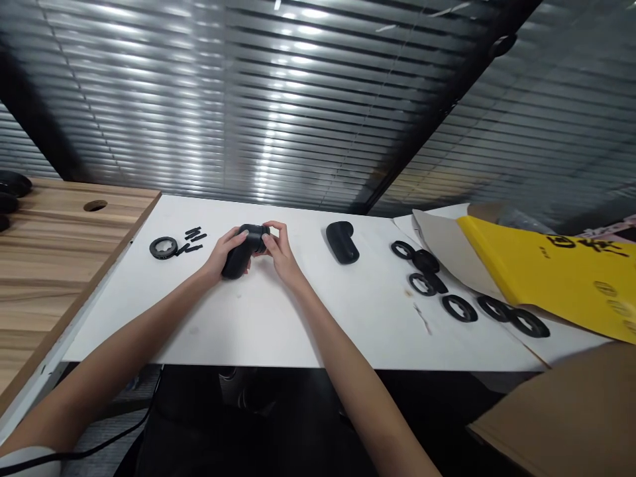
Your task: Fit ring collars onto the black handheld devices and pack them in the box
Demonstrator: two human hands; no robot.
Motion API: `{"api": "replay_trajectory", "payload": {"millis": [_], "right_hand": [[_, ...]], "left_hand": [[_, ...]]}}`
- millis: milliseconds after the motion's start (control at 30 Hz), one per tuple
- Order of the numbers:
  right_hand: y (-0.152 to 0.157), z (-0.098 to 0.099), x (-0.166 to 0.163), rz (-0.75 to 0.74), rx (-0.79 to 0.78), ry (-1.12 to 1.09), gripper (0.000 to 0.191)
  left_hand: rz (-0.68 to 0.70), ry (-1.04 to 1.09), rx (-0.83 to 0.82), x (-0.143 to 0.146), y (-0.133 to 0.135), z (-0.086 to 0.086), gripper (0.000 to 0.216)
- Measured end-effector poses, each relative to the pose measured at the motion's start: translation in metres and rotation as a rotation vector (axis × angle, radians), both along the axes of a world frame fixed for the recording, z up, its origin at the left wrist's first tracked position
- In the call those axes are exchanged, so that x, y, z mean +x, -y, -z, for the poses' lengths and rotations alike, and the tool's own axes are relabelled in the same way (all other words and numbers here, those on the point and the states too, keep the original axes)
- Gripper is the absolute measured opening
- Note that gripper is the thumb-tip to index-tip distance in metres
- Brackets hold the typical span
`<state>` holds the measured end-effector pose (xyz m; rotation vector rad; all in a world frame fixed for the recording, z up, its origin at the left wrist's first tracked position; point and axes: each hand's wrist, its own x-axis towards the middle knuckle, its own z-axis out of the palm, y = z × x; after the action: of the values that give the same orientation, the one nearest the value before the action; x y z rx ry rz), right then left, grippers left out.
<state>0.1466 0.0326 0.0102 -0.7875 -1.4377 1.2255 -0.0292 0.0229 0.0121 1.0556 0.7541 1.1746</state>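
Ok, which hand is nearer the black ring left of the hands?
Left hand: nearer, to the right of the black ring. Right hand: farther, beyond the left hand from the ring; both hands hold a black handle-shaped part.

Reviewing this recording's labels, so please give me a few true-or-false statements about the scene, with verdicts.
1. The left hand and right hand both hold one black handle-shaped part. True.
2. A second black handle lies untouched on the white board. True.
3. Small black strips lie left of the hands. True.
4. The right hand holds a black ring. False: the loose black rings lie apart, to the right.
5. The yellow cover sits on the wooden desk at left. False: the yellow cover lies at far right.
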Motion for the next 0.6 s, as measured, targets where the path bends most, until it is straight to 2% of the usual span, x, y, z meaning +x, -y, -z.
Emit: {"api": "replay_trajectory", "payload": {"millis": [233, 367, 600], "right_hand": [[0.0, 0.007, -0.001, 0.061, 0.084, 0.092, 0.055], [-0.003, 0.013, 0.0, 0.042, 0.114, 0.111, 0.057], [0.004, 0.011, -0.005, 0.036, -0.03, 0.052, 0.054]], "left_hand": [[0.016, 0.033, -0.119, 0.002, -0.003, -0.003, 0.059], [0.001, 0.031, -0.102, 0.003, -0.003, 0.0, 0.062], [-0.065, -0.016, -0.059, 0.005, 0.001, 0.003, 0.069]]}}
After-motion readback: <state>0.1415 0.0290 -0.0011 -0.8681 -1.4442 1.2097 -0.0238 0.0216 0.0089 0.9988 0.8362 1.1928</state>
